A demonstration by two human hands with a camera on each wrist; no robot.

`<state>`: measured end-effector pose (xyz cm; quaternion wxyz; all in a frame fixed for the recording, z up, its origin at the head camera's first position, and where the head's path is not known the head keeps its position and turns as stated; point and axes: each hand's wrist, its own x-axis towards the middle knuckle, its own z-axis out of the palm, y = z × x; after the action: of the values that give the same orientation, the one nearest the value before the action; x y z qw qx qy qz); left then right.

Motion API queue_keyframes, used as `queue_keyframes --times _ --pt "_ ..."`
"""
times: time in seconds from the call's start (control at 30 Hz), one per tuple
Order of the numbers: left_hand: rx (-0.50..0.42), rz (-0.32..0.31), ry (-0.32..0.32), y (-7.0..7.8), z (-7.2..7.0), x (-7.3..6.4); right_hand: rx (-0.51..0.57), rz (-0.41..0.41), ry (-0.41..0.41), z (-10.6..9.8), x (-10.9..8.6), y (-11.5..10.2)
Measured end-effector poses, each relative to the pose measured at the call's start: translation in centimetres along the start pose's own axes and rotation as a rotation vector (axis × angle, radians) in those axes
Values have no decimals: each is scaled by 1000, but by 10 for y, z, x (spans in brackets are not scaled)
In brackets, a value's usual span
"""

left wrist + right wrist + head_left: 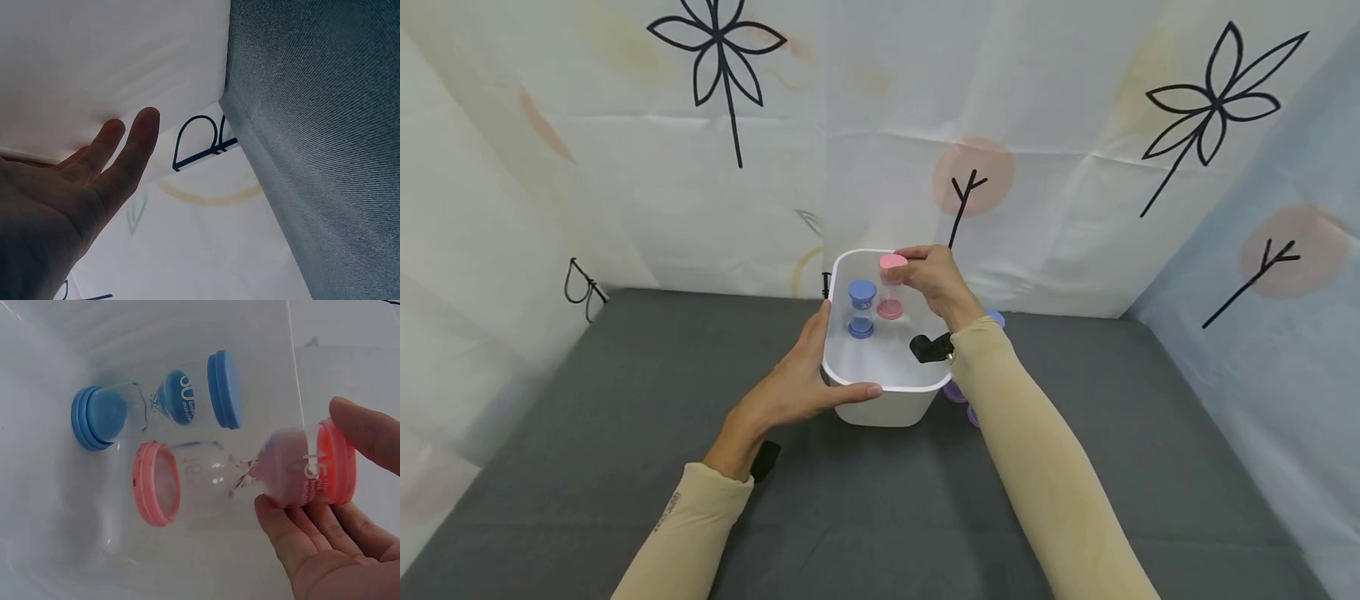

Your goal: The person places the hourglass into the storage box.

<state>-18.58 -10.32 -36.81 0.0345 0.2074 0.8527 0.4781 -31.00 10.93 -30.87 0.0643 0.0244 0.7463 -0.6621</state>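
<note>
White tub, room nearside: right hand grips pink hourglass; left hand, spread, touches rim.

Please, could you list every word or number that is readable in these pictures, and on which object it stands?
"15": on the pink hourglass in the right hand.
"minute": beside that number; other small print there is too blurred.
"minute": on the blue hourglass.
"0": beside it; the preceding digit is unclear.
Marking on the left sleeve: too small to read.
</note>
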Motion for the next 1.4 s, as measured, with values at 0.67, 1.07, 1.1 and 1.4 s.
queue_keyframes --times 0.67,1.07,1.1,1.4 --pt "-17 9 -5 -1 1 0 -410 8 -132 2 6 9" --pt "-4 5 -5 0 1 3 -491 10 -133 2 6 8" --pt "-3 3 -6 0 1 3 -484 9 -132 3 7 8" --pt "0 0 -6 1 0 2 -390 16 -88 4 7 7"
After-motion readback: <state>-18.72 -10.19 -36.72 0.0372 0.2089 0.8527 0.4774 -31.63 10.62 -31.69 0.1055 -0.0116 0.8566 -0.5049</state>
